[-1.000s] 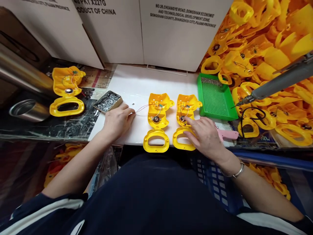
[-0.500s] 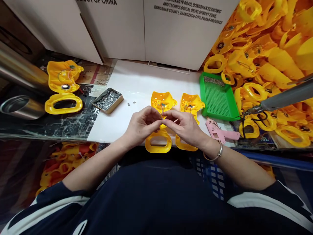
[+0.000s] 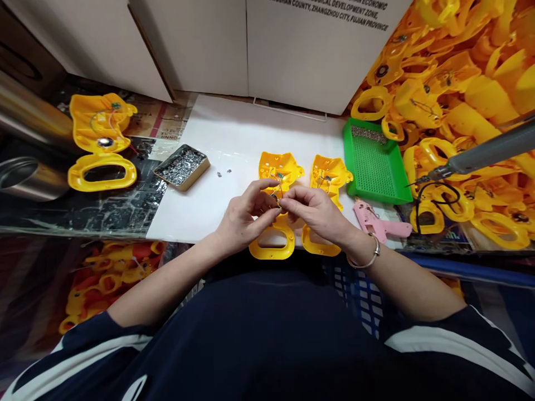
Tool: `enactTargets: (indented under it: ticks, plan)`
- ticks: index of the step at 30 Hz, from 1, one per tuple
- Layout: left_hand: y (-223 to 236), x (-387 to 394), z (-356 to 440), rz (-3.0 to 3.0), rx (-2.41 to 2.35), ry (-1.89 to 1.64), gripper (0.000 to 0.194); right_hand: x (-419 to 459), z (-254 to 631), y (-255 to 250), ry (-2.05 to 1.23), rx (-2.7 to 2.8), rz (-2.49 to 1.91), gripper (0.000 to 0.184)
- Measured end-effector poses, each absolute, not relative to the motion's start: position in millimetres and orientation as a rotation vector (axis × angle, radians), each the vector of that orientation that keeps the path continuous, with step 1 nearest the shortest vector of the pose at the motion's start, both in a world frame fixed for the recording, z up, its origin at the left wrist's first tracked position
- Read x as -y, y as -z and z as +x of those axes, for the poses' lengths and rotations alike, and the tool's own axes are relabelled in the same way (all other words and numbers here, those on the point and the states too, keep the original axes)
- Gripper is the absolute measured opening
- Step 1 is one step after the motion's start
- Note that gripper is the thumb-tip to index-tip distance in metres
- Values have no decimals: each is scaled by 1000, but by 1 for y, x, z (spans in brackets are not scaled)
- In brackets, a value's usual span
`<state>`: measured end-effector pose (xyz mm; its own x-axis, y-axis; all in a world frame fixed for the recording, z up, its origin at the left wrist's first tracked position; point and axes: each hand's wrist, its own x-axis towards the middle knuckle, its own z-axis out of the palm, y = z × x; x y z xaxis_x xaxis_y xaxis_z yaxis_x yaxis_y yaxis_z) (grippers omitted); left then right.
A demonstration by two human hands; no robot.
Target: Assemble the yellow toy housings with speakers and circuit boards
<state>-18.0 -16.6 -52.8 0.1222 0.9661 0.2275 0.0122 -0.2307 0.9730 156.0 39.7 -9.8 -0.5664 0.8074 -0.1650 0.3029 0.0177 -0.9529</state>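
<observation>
Two yellow plastic shells lie side by side on the white board (image 3: pixel 234 139). My left hand (image 3: pixel 244 217) and my right hand (image 3: pixel 315 214) meet over the left shell (image 3: pixel 278 167), fingertips pinched together on its thin wires near the small round speaker. What exactly sits between the fingertips is too small to make out beyond the wires. The right shell (image 3: pixel 330 172) lies just past my right hand, untouched. A bracelet is on my right wrist.
A small tin of screws (image 3: pixel 181 167) sits left of the shells, two loose screws beside it. A green tray (image 3: pixel 374 164), a pink glue gun (image 3: pixel 376 220), a hanging grey tool (image 3: pixel 485 153) and a heap of yellow shells (image 3: pixel 460 83) are right. Another shell (image 3: pixel 100 139) and steel cups are left.
My left hand left the wire end by the tin and my right hand left the right shell; both came together over the left shell, pinching its wires. The view tilted slightly downward.
</observation>
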Motion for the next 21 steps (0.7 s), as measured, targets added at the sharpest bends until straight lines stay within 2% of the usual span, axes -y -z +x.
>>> enactTargets:
  ticks: [4, 9, 13, 16, 21]
  plan:
    - [49, 17, -21, 1288, -930, -1260, 47, -41, 157, 11, -1684, 1786, -1051, 19]
    - [44, 16, -26, 1083, -836, -1143, 66, -45, 157, 9, -1834, 1792, -986, 21]
    - [42, 15, -28, 1027, -794, -1087, 72, -50, 156, 7, -1801, 1918, -991, 19]
    - [42, 14, -28, 1025, -793, -1076, 70, -53, 156, 6, -1561, 2149, -931, 14]
    - [47, 17, -31, 1139, -996, -1209, 62, -57, 160, 13, -798, 2552, -748, 17]
